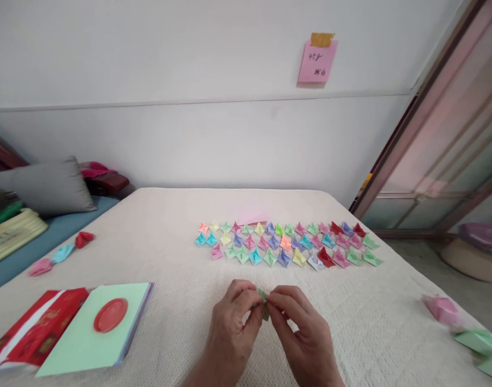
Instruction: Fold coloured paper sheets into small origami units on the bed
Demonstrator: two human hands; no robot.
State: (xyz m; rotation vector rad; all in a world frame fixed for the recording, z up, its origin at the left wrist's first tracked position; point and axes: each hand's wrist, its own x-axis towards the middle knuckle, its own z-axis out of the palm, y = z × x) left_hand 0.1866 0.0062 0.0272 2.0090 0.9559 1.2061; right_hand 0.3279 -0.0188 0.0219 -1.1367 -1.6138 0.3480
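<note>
A small folded piece of green paper (265, 312) is pinched between both my hands, low in the middle of the head view. My left hand (234, 317) grips it from the left with thumb and forefinger. From the right, my right hand (300, 325) pinches its other side with the fingertips. The fingers cover much of the paper, so its full shape is hidden. Beyond the hands, several small folded paper boats (270, 258) in many colours stand in rows on the pale tablecloth (181, 333).
At left lie a stack of green paper (74, 346) with a red round lid (110, 315) and a red packet (36, 325). Pink, blue and red folded papers (63, 252) sit near the left edge. Larger pink (445, 310) and green folded papers (482, 346) lie at right.
</note>
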